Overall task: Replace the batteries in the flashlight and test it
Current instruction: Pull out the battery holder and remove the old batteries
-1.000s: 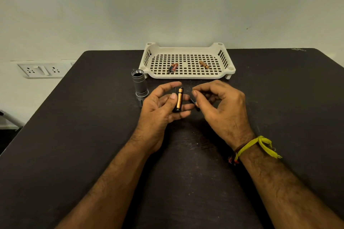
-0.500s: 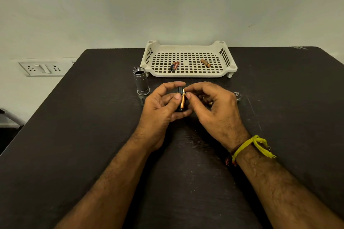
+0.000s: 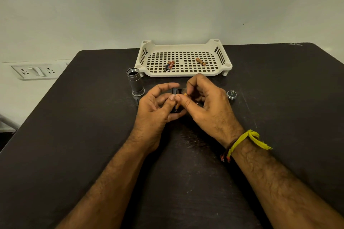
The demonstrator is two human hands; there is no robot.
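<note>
Left hand [image 3: 157, 109] gripped black battery holder [image 3: 176, 92] at frame centre above dark tabletop [image 3: 74, 135], right hand [image 3: 206, 104] fingers pinched a copper-toned battery [image 3: 185, 94] against it, flashlight body [image 3: 135, 84] upright just left, tail cap [image 3: 231, 94] right, white tray [image 3: 183, 74] behind held three batteries

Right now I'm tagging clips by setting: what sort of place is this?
Probably an indoor room: a dark table against a plain painted wall, with a wall socket panel beside it.
</note>
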